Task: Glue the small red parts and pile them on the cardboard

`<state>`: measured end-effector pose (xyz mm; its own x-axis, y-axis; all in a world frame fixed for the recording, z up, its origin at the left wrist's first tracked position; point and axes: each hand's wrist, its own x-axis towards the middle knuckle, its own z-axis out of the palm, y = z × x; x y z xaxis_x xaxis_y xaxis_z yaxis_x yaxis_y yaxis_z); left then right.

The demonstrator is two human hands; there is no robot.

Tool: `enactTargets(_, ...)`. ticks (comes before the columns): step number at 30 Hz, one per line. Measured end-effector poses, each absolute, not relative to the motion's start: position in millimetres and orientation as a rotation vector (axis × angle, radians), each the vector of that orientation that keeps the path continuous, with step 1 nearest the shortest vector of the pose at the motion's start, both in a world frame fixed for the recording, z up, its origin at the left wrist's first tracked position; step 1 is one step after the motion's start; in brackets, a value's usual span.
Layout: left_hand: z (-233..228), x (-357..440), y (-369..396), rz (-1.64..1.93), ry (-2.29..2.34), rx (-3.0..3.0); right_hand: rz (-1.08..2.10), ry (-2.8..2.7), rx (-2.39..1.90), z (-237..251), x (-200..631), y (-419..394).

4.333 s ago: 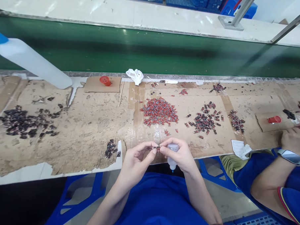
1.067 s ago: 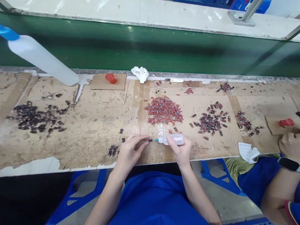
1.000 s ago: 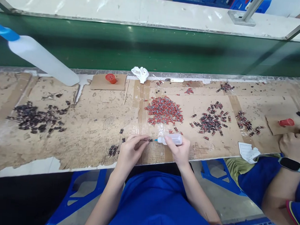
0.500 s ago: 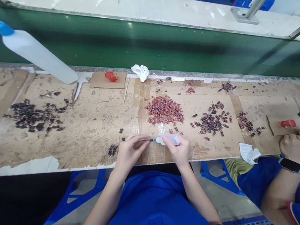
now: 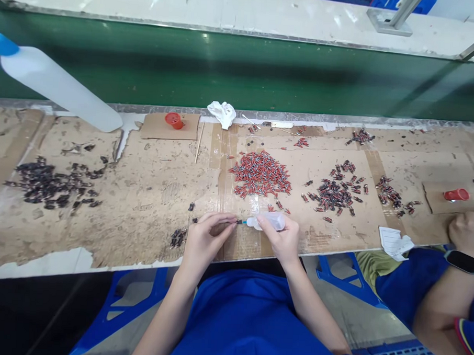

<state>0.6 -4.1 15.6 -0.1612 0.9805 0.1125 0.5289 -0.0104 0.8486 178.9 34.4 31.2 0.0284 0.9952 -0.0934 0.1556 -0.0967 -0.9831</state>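
Note:
My right hand (image 5: 283,239) is closed around a small clear squeeze bottle (image 5: 273,221), which lies sideways with its thin blue-green tip pointing left. The tip meets, or nearly meets, a tiny dark part (image 5: 238,221) pinched between the fingertips of my left hand (image 5: 209,234). A small cluster of dark parts (image 5: 177,237) rests just left of my left hand. Beyond my hands lies a large pile of small red and silver parts (image 5: 260,173). Fine detail of the pinched part is too small to make out.
A pile of black parts (image 5: 52,182) lies at left under a large white bottle (image 5: 62,89). Mixed dark-red parts (image 5: 334,195) spread at right. Red cups (image 5: 174,120) stand on cardboard, near crumpled tissue (image 5: 222,114). A co-worker's hand (image 5: 468,234) is at the right edge.
My hands and the squeeze bottle hold almost the same position. The co-worker's hand at the right has shifted slightly.

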Motion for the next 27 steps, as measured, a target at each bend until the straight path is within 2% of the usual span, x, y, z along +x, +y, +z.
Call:
enactTargets(14, 14.6, -1.5, -4.2, 1.039, 1.731, 1.666, 1.113, -1.263, -1.428, 31.7, 185.5, 31.1)
enactTargets(17, 13.8, -2.1, -3.9, 0.982, 1.717, 1.750, 0.992, -1.368, -1.494, 30.5, 193.4, 23.1)
enactTargets(23, 9.8, 2.5, -5.3, 0.985, 1.852, 1.828, 0.481, -1.601, -1.662, 33.6, 219.8, 16.9)
enactTargets(27, 4.8, 5.1, -4.7, 1.023, 1.835, 1.857, 0.482, -1.618, -1.662, 38.6, 240.6, 32.6)
